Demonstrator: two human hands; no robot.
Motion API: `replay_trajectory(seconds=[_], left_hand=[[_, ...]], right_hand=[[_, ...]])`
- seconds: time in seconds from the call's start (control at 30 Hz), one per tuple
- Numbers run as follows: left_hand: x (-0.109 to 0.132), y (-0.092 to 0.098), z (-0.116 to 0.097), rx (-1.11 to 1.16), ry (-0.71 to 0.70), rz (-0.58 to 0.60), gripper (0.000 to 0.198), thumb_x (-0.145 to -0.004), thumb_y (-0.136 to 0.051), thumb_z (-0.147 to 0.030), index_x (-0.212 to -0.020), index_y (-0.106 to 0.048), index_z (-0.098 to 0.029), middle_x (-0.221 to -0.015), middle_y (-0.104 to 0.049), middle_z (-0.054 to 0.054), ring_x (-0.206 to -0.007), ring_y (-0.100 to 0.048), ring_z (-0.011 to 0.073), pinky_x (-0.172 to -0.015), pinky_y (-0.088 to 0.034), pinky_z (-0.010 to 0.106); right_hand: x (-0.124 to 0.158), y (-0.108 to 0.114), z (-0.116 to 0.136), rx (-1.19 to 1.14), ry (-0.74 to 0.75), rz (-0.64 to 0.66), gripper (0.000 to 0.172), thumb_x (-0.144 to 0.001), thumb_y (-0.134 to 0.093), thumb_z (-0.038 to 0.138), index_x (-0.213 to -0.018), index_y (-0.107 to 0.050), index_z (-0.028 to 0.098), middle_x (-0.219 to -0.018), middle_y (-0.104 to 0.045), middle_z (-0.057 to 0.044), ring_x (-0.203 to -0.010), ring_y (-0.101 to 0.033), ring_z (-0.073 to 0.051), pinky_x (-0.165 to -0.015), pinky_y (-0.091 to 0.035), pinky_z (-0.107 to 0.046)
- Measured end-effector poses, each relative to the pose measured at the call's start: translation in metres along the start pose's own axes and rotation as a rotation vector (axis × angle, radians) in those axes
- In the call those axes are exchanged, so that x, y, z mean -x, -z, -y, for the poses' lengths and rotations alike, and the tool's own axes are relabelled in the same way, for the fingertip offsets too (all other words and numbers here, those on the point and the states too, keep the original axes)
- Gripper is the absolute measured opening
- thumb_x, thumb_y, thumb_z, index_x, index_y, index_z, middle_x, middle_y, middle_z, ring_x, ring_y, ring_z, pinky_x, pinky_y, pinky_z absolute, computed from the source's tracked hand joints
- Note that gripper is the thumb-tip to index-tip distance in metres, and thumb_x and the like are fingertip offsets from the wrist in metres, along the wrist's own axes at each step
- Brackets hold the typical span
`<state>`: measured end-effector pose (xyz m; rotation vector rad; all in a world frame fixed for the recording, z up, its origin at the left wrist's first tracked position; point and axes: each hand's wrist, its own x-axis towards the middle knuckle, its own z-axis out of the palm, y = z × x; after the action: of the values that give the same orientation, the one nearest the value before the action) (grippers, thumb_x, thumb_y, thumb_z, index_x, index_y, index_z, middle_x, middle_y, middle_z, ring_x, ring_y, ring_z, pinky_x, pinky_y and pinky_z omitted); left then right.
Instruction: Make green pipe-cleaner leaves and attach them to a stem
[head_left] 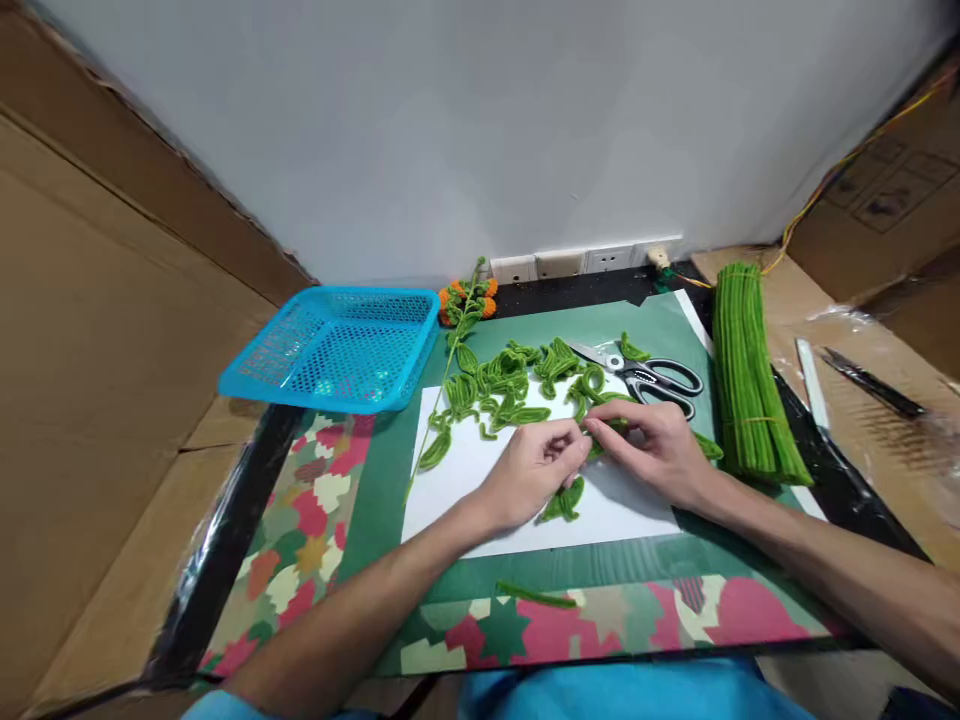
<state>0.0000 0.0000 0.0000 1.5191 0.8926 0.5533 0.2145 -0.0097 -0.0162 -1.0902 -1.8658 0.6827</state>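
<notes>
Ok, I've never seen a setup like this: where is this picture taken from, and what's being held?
This is one view from a camera worn on a person's head, looking down. There is no machine, just two bare hands: the left hand and right hand come close together above white paper. Whatever they may be pinching is too hidden to name. Around them lie green pipe-cleaner leaves and dark-handled scissors, with a pipe-cleaner bundle to the right and a blue basket to the left.

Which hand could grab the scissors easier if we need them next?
Probably the right hand. The scissors lie just beyond it, while the left hand is farther away and would likely have to reach past the right one.
</notes>
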Motion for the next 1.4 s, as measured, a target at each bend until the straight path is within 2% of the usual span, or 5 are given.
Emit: replay_trajectory(seconds=[0.37, 0.77, 0.9, 1.2, 1.4], left_hand=[[-0.0013, 0.0004, -0.0045, -0.004, -0.023, 0.012, 0.039, -0.108, -0.059, -0.041, -0.077, -0.055, -0.018, -0.066, -0.055, -0.004, -0.062, -0.047, 0.0100, -0.061, -0.035, 0.026], [-0.0007, -0.0003, -0.0042, -0.041, -0.014, 0.029, 0.043, -0.108, -0.058, -0.046, -0.076, -0.055, -0.018, -0.065, -0.053, -0.004, -0.060, -0.045, 0.0095, -0.058, -0.033, 0.025], [-0.0008, -0.0002, -0.0041, -0.060, -0.011, 0.039, 0.044, -0.108, -0.057, -0.047, -0.075, -0.055, -0.018, -0.065, -0.052, -0.004, -0.059, -0.043, 0.0091, -0.057, -0.031, 0.024], [-0.0011, 0.0000, -0.0037, -0.046, -0.023, 0.045, 0.040, -0.108, -0.056, -0.045, -0.078, -0.055, -0.018, -0.066, -0.054, -0.004, -0.060, -0.045, 0.0098, -0.058, -0.034, 0.025], [-0.0015, 0.0003, -0.0040, -0.061, -0.027, 0.046, 0.040, -0.109, -0.055, -0.044, -0.079, -0.055, -0.018, -0.066, -0.054, -0.004, -0.060, -0.044, 0.0101, -0.058, -0.033, 0.025]], right_hand=[[0.0000, 0.0004, 0.0026, 0.002, 0.021, -0.009, 0.019, -0.105, -0.063, 0.027, -0.098, -0.078, 0.018, -0.075, -0.076, 0.001, -0.051, -0.057, -0.008, -0.052, -0.042, -0.022], [0.0021, 0.0003, 0.0003, 0.005, 0.020, 0.020, 0.021, -0.106, -0.063, 0.030, -0.098, -0.078, 0.018, -0.080, -0.080, -0.001, -0.059, -0.067, -0.012, -0.056, -0.046, -0.023], [0.0018, 0.0005, 0.0009, 0.007, 0.029, 0.027, 0.021, -0.106, -0.062, 0.029, -0.098, -0.078, 0.018, -0.079, -0.080, -0.001, -0.058, -0.067, -0.011, -0.056, -0.046, -0.023], [0.0015, 0.0004, 0.0018, 0.011, 0.042, 0.011, 0.020, -0.106, -0.062, 0.028, -0.097, -0.078, 0.019, -0.084, -0.082, -0.003, -0.066, -0.074, -0.014, -0.058, -0.049, -0.023], [0.0023, 0.0003, 0.0018, 0.035, 0.069, -0.018, 0.019, -0.105, -0.062, 0.027, -0.098, -0.077, 0.019, -0.084, -0.082, -0.003, -0.065, -0.074, -0.014, -0.058, -0.050, -0.024]])
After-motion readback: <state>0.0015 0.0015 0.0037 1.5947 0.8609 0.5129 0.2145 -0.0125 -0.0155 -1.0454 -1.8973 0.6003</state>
